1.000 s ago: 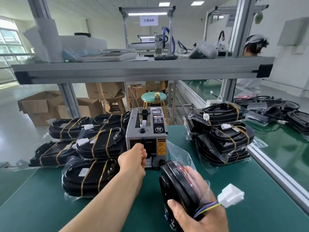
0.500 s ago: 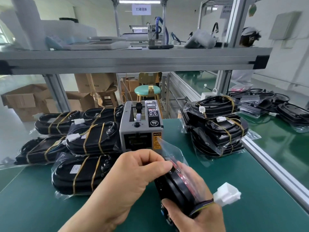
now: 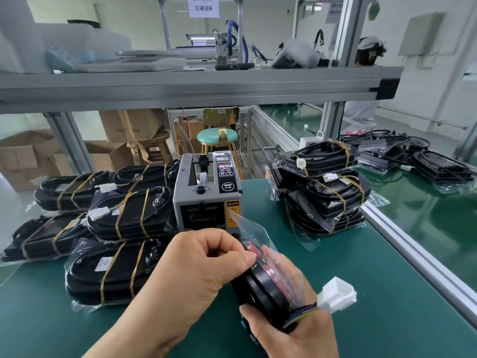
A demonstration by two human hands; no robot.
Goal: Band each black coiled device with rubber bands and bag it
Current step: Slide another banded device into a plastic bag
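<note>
Green bench mat (image 3: 387, 293), tape dispenser (image 3: 206, 195) just beyond the grip; right hand (image 3: 291, 332) curls round the black coiled device (image 3: 260, 288) from beneath, edge-up, sleeved in a clear bag (image 3: 247, 226); left hand (image 3: 196, 262) pinches the bag at the top rim; I judge it rigid, fairly heavy; film slick, so hold the hard rim, not the dangling white connector (image 3: 336, 295).

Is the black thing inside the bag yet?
In, it seems: the clear bag covers the black device in the right hand; its end sticks up loose.
</note>
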